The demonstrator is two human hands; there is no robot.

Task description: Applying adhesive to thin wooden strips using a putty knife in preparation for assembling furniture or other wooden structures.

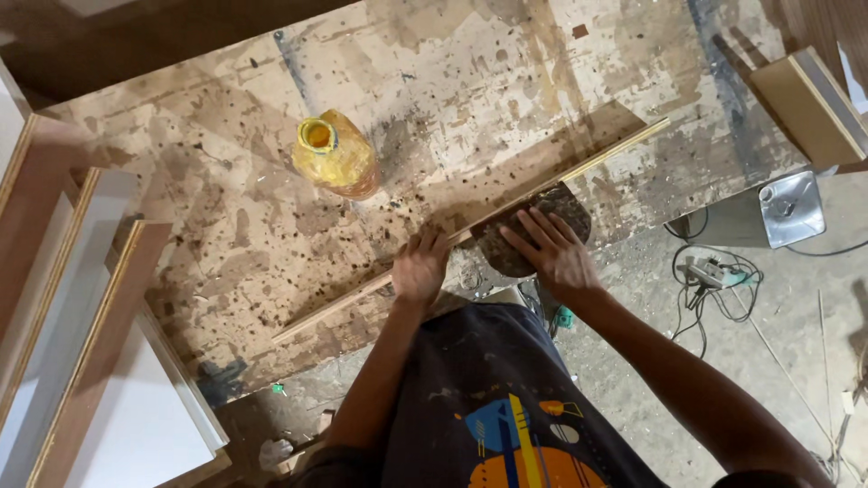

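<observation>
Where the head camera looks down on the stained workbench (271,208), a long thin wooden strip (506,203) lies slantwise, likely light, stiff, somewhat whippy. The left hand (419,269) curls over its near edge; the right hand (553,248) lies flat and spread on a dark round pad (570,206) touching it. A grip near the middle looks steadiest.

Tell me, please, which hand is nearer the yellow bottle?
Left. The left hand rests on the wooden strip just below the yellow bottle; the right hand lies farther right.

Your left hand (419,267) presses down with fingers curled; your right hand (553,248) lies flat, fingers spread forward.
</observation>
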